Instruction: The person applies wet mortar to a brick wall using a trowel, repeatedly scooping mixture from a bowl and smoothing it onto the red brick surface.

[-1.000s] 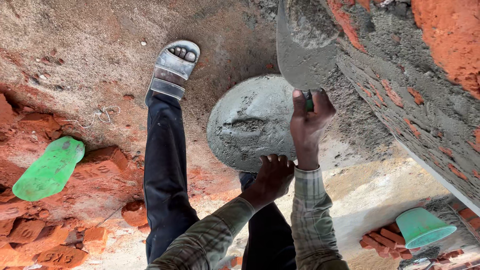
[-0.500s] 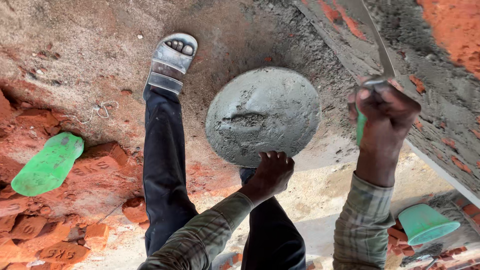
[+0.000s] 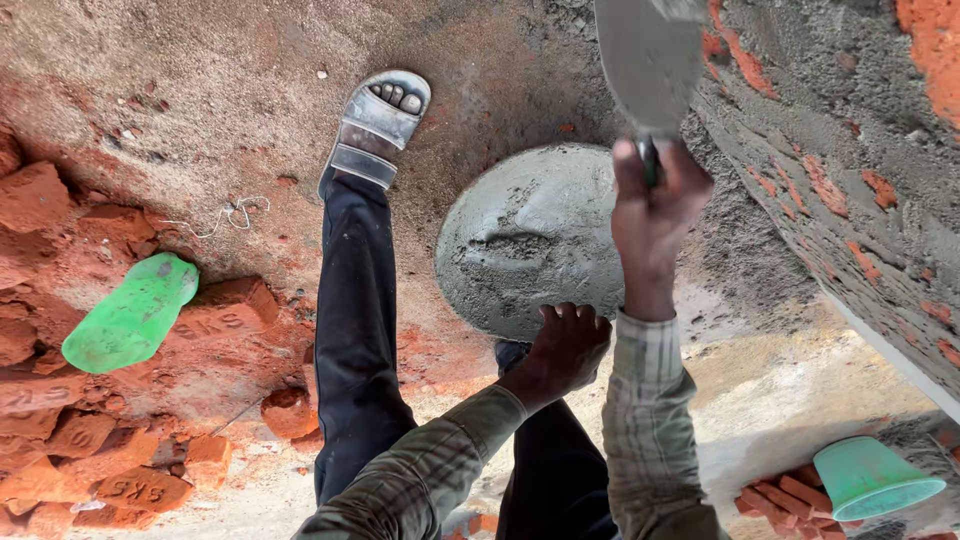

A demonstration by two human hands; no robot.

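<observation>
A round pan of wet grey mortar (image 3: 520,235) is held up at waist height. My left hand (image 3: 568,345) grips its near rim. My right hand (image 3: 655,210) is closed on the green handle of a steel trowel (image 3: 645,60), whose blade points up and away, close to the mortar-covered brick wall (image 3: 850,170) on the right. The blade's top is cut off by the frame. Below are my dark trouser legs and a foot in a grey sandal (image 3: 378,120).
Broken red bricks (image 3: 130,480) lie in a heap at the left with a green plastic bottle (image 3: 130,315) on them. A green plastic cup (image 3: 875,480) rests on bricks at the lower right. A bit of white string (image 3: 225,215) lies on the sandy ground.
My right hand swung the trowel from the pan's right edge out to the right, then back toward the middle and up along the wall. The pan and my left hand shifted slightly.
</observation>
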